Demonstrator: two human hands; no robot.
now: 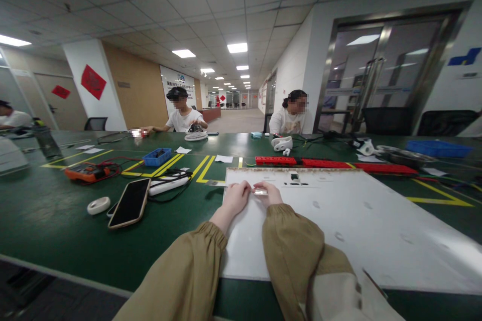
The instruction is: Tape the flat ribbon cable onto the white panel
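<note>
Both my hands are together over the far left part of a large white panel, which lies flat on the green table. My right hand is closed in a pinch on a small shiny, pale piece; its exact kind is too small to tell. Just to its left, my left hand has its fingers pressed together close to that piece. What those fingers hold, if anything, is hidden. Dark slots and several pale round spots mark the panel's surface.
Left on the table are a phone, a white power strip, an orange multimeter and a blue tray. Red strips lie beyond the panel. A white fan stands farther back, where two people sit.
</note>
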